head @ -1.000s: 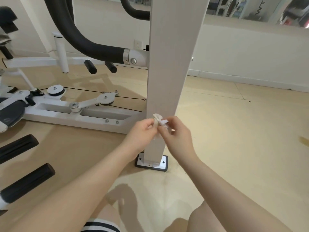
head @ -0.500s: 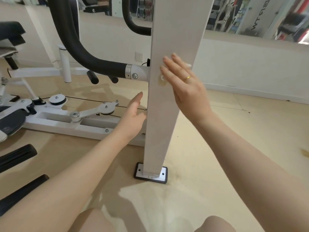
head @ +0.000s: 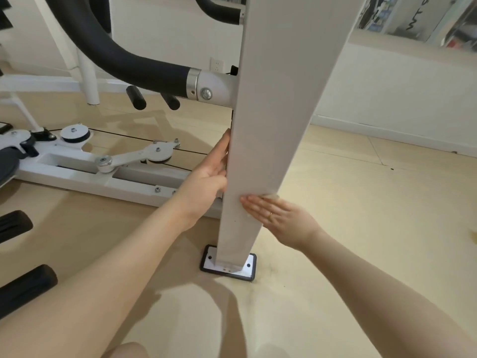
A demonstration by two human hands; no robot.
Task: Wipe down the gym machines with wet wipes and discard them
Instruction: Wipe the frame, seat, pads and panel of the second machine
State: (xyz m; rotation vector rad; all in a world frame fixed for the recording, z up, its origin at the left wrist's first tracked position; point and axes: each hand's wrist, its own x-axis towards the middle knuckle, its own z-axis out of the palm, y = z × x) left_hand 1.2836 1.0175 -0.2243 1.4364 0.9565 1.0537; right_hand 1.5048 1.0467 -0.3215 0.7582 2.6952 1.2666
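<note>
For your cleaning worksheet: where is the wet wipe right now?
In the head view, the wet wipe is pressed flat under the right hand against the white post's lower front, above its base plate.

Wall socket (head: 216, 65) behind; mirror (head: 413, 16) top rt, reflections blurry.

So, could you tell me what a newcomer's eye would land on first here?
The tall white upright post fills the middle, bolted to the floor by a base plate. The right hand presses flat on its lower front, the left hand on its left side. A thick black padded bar curves in from upper left.
</note>
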